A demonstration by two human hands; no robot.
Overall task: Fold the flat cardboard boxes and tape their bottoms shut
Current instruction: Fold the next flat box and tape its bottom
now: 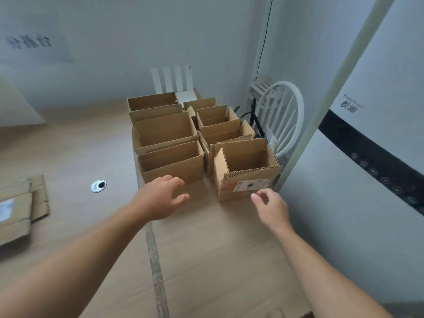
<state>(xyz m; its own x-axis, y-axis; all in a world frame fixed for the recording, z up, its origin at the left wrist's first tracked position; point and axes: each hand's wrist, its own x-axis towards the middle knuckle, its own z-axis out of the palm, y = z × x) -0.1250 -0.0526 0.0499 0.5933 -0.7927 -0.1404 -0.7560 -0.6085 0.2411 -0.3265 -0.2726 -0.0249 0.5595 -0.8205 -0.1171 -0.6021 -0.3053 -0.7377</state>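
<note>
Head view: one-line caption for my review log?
Empty left hand and right hand reach toward assembled cardboard boxes on the table; flat cardboard lies left.

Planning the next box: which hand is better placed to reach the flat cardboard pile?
Probably the left hand: the flat cardboard pile lies on its side; the right hand is farther.

I count seven open cardboard boxes: three larger ones in a column at 12 o'clock and four smaller ones in a column at 1 o'clock, the nearest of these carrying one label. At 9 o'clock lie flat cardboard pieces, at least two. There is one round metal hole cover at 10 o'clock, one white chair at 2 o'clock, and one paper sign at 11 o'clock. Two hands are present, the left hand and the right hand.
</note>
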